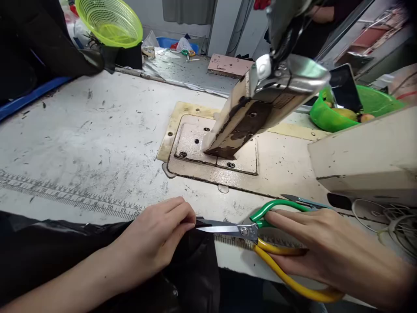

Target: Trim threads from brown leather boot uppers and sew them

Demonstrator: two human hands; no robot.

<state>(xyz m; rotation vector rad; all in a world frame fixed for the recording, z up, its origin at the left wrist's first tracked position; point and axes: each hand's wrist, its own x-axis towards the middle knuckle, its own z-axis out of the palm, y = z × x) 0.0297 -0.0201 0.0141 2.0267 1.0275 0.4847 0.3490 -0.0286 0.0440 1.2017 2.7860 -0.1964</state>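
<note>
My left hand point(163, 230) pinches the edge of a black sheet of material point(192, 269), whose bulk hangs over the table's front edge toward my lap. Scissors point(244, 230) with one green and one yellow handle are in my right hand point(319, 248). Their blades are slightly apart and point left, with the tips right beside my left fingertips at the black edge. The fingers of my right hand go through the handle loops. Exactly how much material lies between the blades is too small to tell.
A sewing machine arm point(247, 117) rises from its base plate behind my hands. A printed ruler point(97, 204) runs along the worn white table point(81, 126). At the right stand a green basket point(332, 119) and a thread spool point(404, 230); a yellow-green basket point(112, 26) is at the back left.
</note>
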